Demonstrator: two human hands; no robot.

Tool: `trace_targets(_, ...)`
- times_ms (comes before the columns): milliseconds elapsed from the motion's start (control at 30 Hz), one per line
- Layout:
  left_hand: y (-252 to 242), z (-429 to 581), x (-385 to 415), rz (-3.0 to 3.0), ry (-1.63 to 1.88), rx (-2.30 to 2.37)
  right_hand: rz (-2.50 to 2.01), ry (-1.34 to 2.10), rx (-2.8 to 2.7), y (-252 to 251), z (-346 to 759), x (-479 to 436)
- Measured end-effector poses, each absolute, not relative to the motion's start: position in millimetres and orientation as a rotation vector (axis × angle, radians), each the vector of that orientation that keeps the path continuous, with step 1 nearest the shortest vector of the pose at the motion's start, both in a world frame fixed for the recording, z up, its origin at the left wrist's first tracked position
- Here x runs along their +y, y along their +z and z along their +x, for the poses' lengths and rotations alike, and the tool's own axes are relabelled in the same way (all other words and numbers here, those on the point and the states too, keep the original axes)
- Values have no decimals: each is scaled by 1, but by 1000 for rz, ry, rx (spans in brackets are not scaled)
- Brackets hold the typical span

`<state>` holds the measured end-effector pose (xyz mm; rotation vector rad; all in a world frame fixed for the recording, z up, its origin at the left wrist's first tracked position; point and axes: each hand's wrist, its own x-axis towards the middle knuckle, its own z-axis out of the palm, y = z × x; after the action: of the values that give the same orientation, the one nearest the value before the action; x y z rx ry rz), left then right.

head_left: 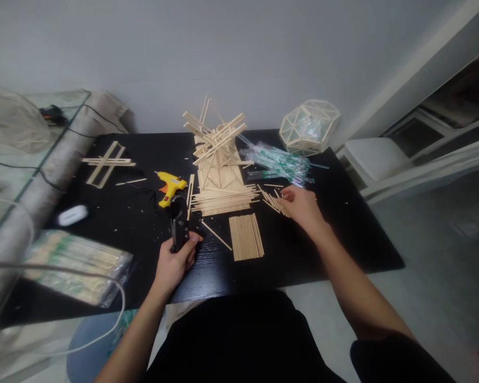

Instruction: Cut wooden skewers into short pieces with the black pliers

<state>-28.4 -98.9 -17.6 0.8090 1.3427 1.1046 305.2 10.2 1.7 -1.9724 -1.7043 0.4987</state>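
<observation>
A black hand cutter (179, 223) with a curved head points away from me, its handles wrapped by my left hand (176, 260). Over at the right, my right hand (301, 206) has its thumb and fingers pinched at a pile of short wooden sticks (274, 202); whatever is between the fingertips is too small to make out. Between the hands lies a flat panel of sticks (246, 237) laid side by side. One loose stick (216, 235) slants beside it. Behind, a wooden stick structure (219, 154) stands with long sticks (223, 198) heaped across its front.
A yellow glue gun (171, 187) lies beyond my left hand. Crossed sticks (107, 164), a white case (72, 215) and a bagged stick pack (80, 263) are at left. Plastic wrappers (283, 159) and a faceted stick ball (309, 127) sit back right. A white cable (122, 298) loops in front.
</observation>
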Motion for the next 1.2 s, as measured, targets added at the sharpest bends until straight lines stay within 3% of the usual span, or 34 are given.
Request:
trace_targets(300, -17, -27, -99, 808, 1108, 1358, -1848, 485, -1818, 7, 303, -15)
trace_targets(567, -17, -27, -98, 820, 1106, 1351, -1299, 752, -2239, 8, 194, -60)
trace_targets(900, -21, -30, -102, 849, 1130, 1320, -1487, 561, -2672, 20, 136, -60)
trace_targets(1200, -21, -31, -103, 802, 1138, 1296, -1750, 946, -2068, 33, 193, -49)
